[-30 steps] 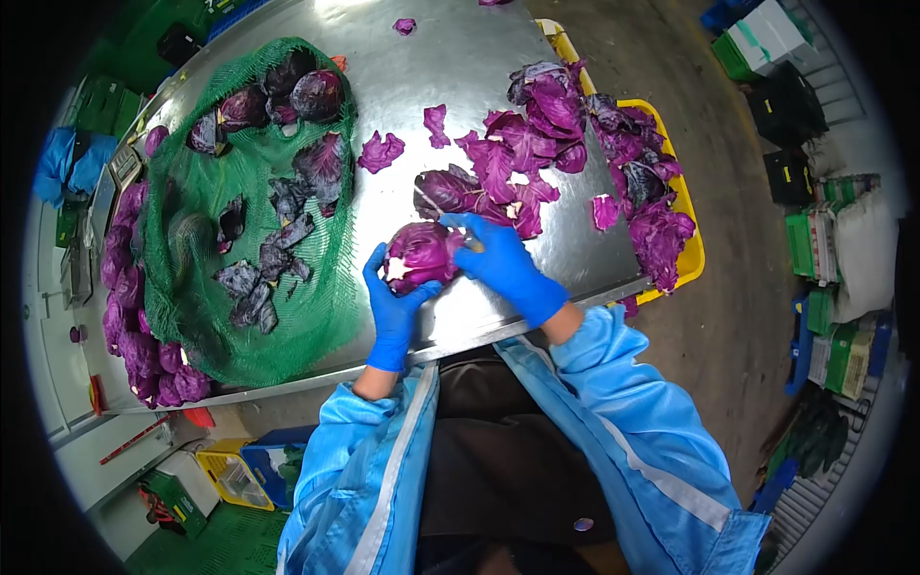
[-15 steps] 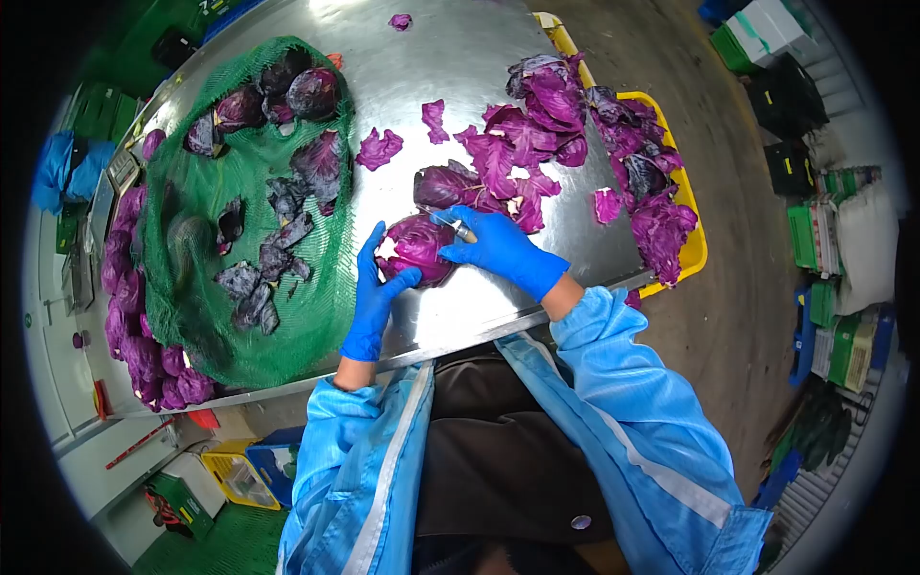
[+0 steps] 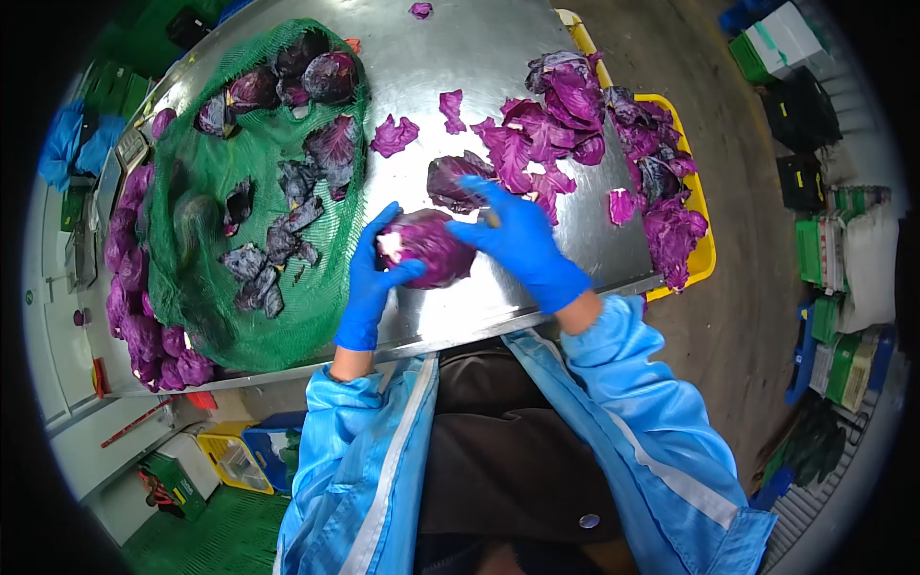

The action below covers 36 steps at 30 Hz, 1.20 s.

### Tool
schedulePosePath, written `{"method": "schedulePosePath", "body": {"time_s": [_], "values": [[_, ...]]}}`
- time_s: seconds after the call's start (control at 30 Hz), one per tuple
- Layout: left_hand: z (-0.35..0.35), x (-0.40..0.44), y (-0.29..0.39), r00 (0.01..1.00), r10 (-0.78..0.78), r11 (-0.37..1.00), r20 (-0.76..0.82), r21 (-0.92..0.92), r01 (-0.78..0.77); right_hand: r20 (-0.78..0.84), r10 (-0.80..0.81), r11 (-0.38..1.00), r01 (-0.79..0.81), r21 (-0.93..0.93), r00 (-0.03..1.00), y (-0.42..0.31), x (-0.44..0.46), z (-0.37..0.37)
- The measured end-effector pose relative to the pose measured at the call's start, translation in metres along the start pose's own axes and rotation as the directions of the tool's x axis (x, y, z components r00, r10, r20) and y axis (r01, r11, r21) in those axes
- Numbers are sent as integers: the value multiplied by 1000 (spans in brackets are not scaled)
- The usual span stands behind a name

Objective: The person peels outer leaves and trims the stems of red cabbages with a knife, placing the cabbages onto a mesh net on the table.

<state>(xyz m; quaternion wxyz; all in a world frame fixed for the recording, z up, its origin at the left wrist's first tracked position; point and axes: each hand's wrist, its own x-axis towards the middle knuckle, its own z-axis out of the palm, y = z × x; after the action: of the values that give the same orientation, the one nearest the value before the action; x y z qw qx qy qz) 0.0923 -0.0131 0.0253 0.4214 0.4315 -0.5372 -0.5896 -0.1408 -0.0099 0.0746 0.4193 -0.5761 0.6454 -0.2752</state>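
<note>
A red cabbage head (image 3: 436, 251) rests on the metal table (image 3: 479, 321) near its front edge, its pale stem end facing left. My left hand (image 3: 369, 283), in a blue glove, grips the cabbage from the left, thumb in front and fingers behind. At the right side of the cabbage is my right hand (image 3: 517, 244), also gloved, its fingers partly curled and slightly blurred. A small knife seen earlier in this hand cannot be made out clearly now. Just behind the cabbage lies a dark purple leaf (image 3: 458, 182), with more loose leaves (image 3: 537, 134) beyond it.
A green mesh net (image 3: 206, 259) on the left holds several cabbages (image 3: 331, 77) and dark leaves. Along the left table edge sits a row of cabbages (image 3: 142, 331). A yellow crate (image 3: 704, 251) full of leaves stands at the right edge. Other crates (image 3: 230, 455) are below left.
The cabbage has been turned in my hands and looks blurred. My right hand has opened somewhat and its index finger reaches further up. The whole view has shifted slightly.
</note>
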Motion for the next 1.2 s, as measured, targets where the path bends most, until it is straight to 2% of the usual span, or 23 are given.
{"method": "schedulePosePath", "body": {"time_s": [0.07, 0.13, 0.2, 0.23, 0.27, 0.33, 0.4, 0.43, 0.47, 0.5, 0.53, 0.6, 0.67, 0.7, 0.73, 0.8, 0.87, 0.93, 1.0, 1.03, 1.1, 1.13, 1.2], "values": [[14, 2, 13, 996, 18, 962, 85, 269, -41, -14, -234, 972, 234, -16, 972, 3, 12, 30], [15, -4, -4, 997, 0, 943, 73, 333, -25, 3, -184, 983, 184, -15, 983, 12, 16, 36], [17, -18, -10, 985, -51, 944, -164, 314, 101, 18, -136, 990, 137, -18, 990, 16, 17, 36], [21, -24, -11, 977, -98, 961, -189, 238, 143, 4, -102, 995, 102, 8, 995, 15, 14, 36], [27, -29, -11, 968, -201, 979, -153, 16, 205, -7, -72, 997, 72, 32, 997, 14, 12, 36], [44, -27, -22, 940, -81, 992, -333, 60, 106, 24, -96, 982, 91, 166, 995, 34, 10, 51], [28, -23, -23, 895, -313, 941, -317, -232, 247, -50, -96, 943, 107, 314, 994, 55, 12, 60], [20, -23, -27, 895, -312, 934, -319, -275, 227, 32, 31, 833, -43, 551, 999, 64, 15, 47], [13, -26, -30, 892, -314, 925, -324, -315, 211, 58, 177, 824, -180, 538, 983, 73, 17, 31], [10, -27, -23, 892, -316, 926, -325, -312, 214, -53, 118, 941, -95, 326, 992, 107, 23, 24], [9, -26, -17, 890, -312, 927, -333, -312, 208, -163, 30, 986, -57, -159, 986, 100, 15, 4], [15, -26, -6, 946, -13, 988, -324, 143, 62, -213, -105, 956, 39, -292, 972, 74, 4, -6], [26, -18, 5, 969, -61, 968, -241, 222, 117, -10, -38, 967, 34, -254, 999, 13, -12, -3], [27, -14, -5, 973, -72, 956, -218, 265, 130, 53, -106, 951, 117, -287, 993, 11, -15, 10], [32, -8, -4, 978, -83, 942, -194, 305, 141, 34, -266, 888, 259, -380, 963, 14, -15, 25], [41, -2, 8, 984, -46, 967, -174, 241, 88, 117, -199, 820, 231, -524, 973, 15, -17, 35], [44, 2, 18, 964, -142, 898, -227, 380, 222, 85, -286, 792, 285, -539, 954, 28, -16, 43], [47, 7, 24, 969, -147, 930, -201, 306, 205, 61, -262, 799, 252, -546, 963, 25, -17, 44], [50, 12, 39, 927, -346, 901, -145, 225, 372, 68, -237, 794, 234, -561, 969, 21, -12, 43], [50, 11, 34, 926, -348, 900, -145, 225, 374, 81, -213, 788, 221, -575, 974, 20, -10, 43], [51, 7, 15, 975, -92, 819, -201, 541, 189, 67, -199, 828, 204, -522, 978, 23, -3, 43], [52, 2, 10, 974, -97, 818, -205, 541, 195, 54, -185, 864, 189, -467, 981, 23, 3, 42], [57, -13, 3, 989, 13, 747, -149, 659, 90, -42, 248, 966, -250, -67, 968, 23, 31, 22]]}}
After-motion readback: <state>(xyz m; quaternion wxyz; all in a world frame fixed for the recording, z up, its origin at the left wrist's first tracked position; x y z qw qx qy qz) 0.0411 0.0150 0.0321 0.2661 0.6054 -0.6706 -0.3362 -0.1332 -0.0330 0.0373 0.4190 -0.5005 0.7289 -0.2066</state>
